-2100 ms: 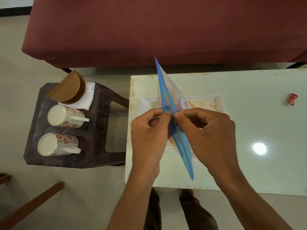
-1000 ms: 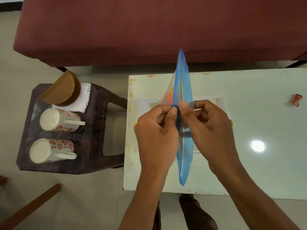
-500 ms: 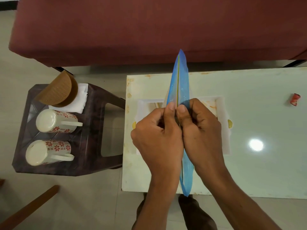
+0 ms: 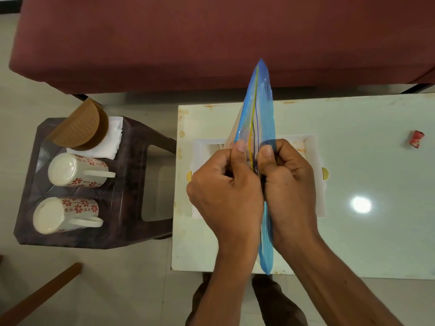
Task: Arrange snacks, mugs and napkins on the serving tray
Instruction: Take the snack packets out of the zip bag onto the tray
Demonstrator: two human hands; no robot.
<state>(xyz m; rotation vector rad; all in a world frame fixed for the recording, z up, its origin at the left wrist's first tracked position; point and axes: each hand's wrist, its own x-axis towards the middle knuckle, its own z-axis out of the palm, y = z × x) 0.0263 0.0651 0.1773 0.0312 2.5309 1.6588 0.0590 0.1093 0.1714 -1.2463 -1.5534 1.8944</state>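
The left hand (image 4: pixel 226 191) and right hand (image 4: pixel 287 184) are holding the blue zip bag (image 4: pixel 259 109) edge-on above the tray (image 4: pixel 316 158). Their fingers are curled, each thumb pinching one lip of the seal. Compared with half a second ago, the thumbs are drawing apart and the yellow and blue seal lines are showing separately. The bag is probably starting to open, with its snacks not yet out. The tray is lying on the glossy pale table (image 4: pixel 364 243). To the left, the mugs (image 4: pixel 77 170) and napkins (image 4: pixel 110 142) are waiting on the dark stool (image 4: pixel 131 208), and a maroon sofa (image 4: pixel 211 38) is standing beyond.
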